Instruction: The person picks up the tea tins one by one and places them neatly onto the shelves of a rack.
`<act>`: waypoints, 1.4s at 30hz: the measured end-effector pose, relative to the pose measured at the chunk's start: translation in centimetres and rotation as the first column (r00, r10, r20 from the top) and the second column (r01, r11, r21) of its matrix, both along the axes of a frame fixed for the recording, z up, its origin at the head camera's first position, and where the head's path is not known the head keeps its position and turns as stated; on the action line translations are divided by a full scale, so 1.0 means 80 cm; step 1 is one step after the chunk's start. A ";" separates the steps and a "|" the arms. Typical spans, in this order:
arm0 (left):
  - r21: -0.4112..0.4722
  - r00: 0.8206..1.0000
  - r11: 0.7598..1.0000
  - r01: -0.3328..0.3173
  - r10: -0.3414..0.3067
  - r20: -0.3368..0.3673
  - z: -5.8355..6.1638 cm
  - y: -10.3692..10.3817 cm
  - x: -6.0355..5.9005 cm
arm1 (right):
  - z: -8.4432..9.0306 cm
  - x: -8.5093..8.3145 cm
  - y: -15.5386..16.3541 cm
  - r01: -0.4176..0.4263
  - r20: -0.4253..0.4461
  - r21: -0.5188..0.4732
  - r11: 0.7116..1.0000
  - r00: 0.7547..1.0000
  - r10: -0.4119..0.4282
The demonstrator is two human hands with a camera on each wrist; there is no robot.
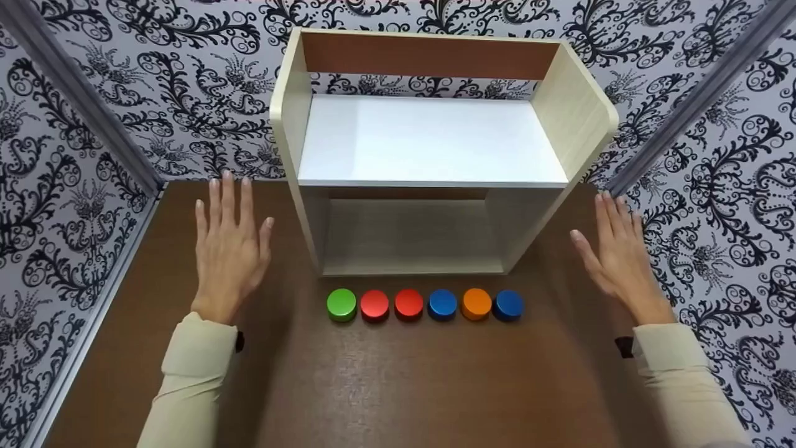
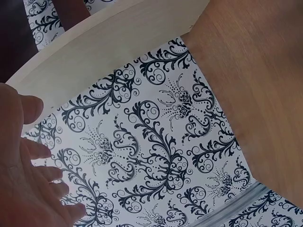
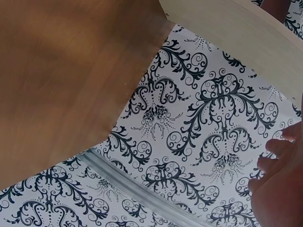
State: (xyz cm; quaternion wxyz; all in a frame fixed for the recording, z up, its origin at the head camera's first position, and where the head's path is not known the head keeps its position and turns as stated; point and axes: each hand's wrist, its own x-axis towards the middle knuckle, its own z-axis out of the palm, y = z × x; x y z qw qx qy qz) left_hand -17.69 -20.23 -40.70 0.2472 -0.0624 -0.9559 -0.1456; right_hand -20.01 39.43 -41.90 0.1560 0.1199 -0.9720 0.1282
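My left hand point(image 1: 229, 249) is held out palm down to the left of a small shelf unit point(image 1: 433, 185), fingers straight and spread, holding nothing. On the shelf's other side my right hand point(image 1: 622, 261) is likewise stretched out with nothing in it. Between them, in front of the shelf, several round caps stand in a row: a green one point(image 1: 341, 304), a red one point(image 1: 374, 305), another red one point(image 1: 408, 303), a blue one point(image 1: 442, 303), an orange one point(image 1: 476, 303) and a second blue one point(image 1: 509, 305). Neither hand touches the caps or the shelf.
The shelf has a white upper board point(image 1: 435, 140) and a pale lower board point(image 1: 407, 239), with side panels rising at both ends. A brown tabletop point(image 1: 435, 386) lies beneath. Patterned walls point(image 1: 81, 205) with grey corner strips point(image 1: 690, 93) enclose the back and sides.
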 end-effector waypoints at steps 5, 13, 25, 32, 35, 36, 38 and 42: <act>0.034 1.000 0.999 -0.016 0.016 0.011 -0.001 0.001 0.003 | -0.002 0.004 0.000 0.003 0.029 -0.033 0.999 1.000 -0.002; 0.068 1.000 0.997 -0.019 0.019 0.004 -0.006 0.006 0.006 | -0.010 0.011 0.003 0.006 0.029 -0.060 0.998 1.000 -0.005; 0.117 0.999 0.993 -0.029 0.025 0.031 -0.022 0.007 0.011 | -0.026 0.017 -0.007 -0.076 -0.179 -0.083 0.994 0.982 0.060; 0.199 0.992 0.980 -0.026 0.000 0.126 -0.033 0.010 0.015 | -0.032 0.027 -0.014 -0.067 -0.140 -0.114 0.991 0.989 0.051; 0.240 0.984 0.971 -0.025 -0.018 0.176 -0.038 0.012 0.018 | -0.035 0.031 -0.017 -0.061 -0.122 -0.123 0.990 0.991 0.046; 0.254 0.981 0.967 -0.024 -0.026 0.192 -0.040 0.013 0.019 | -0.035 0.032 -0.019 -0.061 -0.118 -0.128 0.990 0.992 0.046; 0.282 0.975 0.959 -0.023 -0.041 0.220 -0.042 0.015 0.022 | -0.036 0.034 -0.022 -0.064 -0.112 -0.136 0.989 0.992 0.048; 0.348 0.967 0.937 -0.024 -0.066 0.245 -0.046 0.019 0.026 | -0.038 0.040 -0.029 -0.079 -0.107 -0.156 0.985 0.992 0.062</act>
